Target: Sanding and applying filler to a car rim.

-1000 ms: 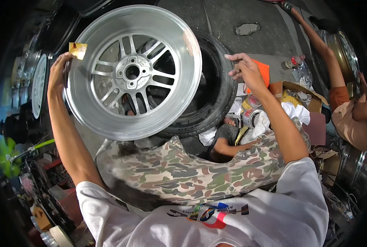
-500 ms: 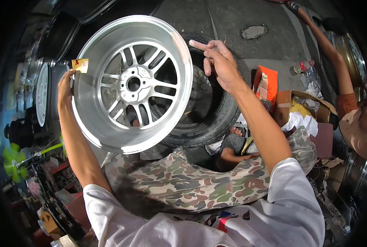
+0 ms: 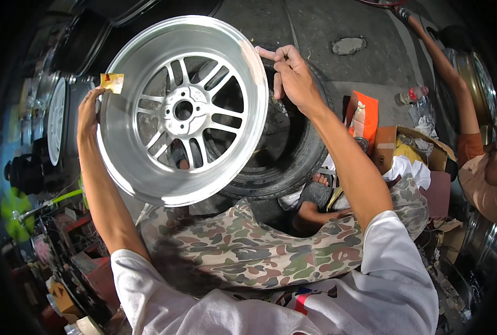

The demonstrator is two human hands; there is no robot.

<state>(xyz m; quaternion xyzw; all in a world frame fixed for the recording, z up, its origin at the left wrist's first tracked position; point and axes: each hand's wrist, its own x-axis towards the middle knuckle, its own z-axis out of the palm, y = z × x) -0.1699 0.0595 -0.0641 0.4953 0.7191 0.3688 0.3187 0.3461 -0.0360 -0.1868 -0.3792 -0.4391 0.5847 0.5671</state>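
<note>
- Head view: the wheel is held up in the air, tipped on its edge, over the lap in camouflage trousers. A black tyre sits just behind it on the ground.
- The left hand holds the wheel's left rim. Its grip is closed on the rim, and a small yellow scrap sits at the fingertips there. I cannot tell what the scrap is.
- The right hand is at the top right rim. Its fingers are half curled and touch the edge; the grip looks loose, more steadying than squeezing.
- My guess on the work: the wheel looks mostly clean and bright, so much of the rubbing seems done. The rim near the right hand looks duller and whitish, so that part may be left.
- The wheel is silver metal with thin spokes, a round hub with small bolt holes, and a wide shiny lip.
- Another person's arm reaches out at the far right, near an orange box.
</note>
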